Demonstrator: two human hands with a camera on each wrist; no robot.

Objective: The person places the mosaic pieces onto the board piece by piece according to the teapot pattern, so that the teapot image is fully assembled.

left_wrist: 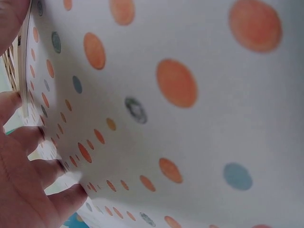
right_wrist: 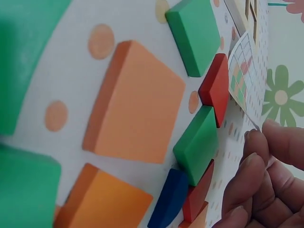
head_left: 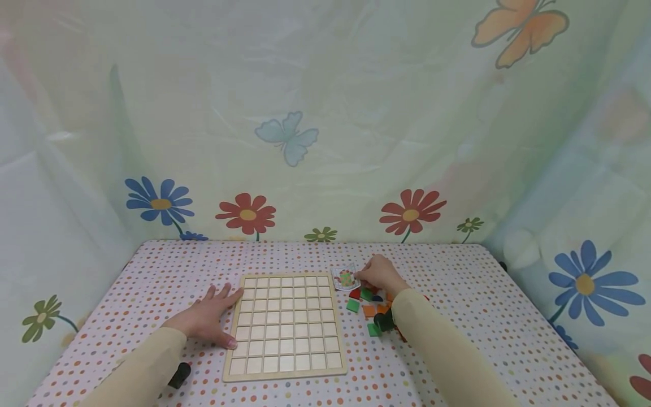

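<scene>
A square wooden grid board with rows of pale cells lies on the spotted tabletop. My left hand rests at its left side, fingers spread, with the thumb and a fingertip on the frame. Just past the board's far right corner is a small card printed with a grid and a coloured pattern. My right hand pinches the card's right edge between thumb and index finger; in the right wrist view the card tilts up toward the fingertips. The left wrist view shows mostly tabletop, with that hand's fingers at the left.
Loose coloured pieces lie under and beside the right forearm: green squares, orange squares, red pieces and a dark blue curved piece. A flower-printed curtain stands behind the table and along both sides.
</scene>
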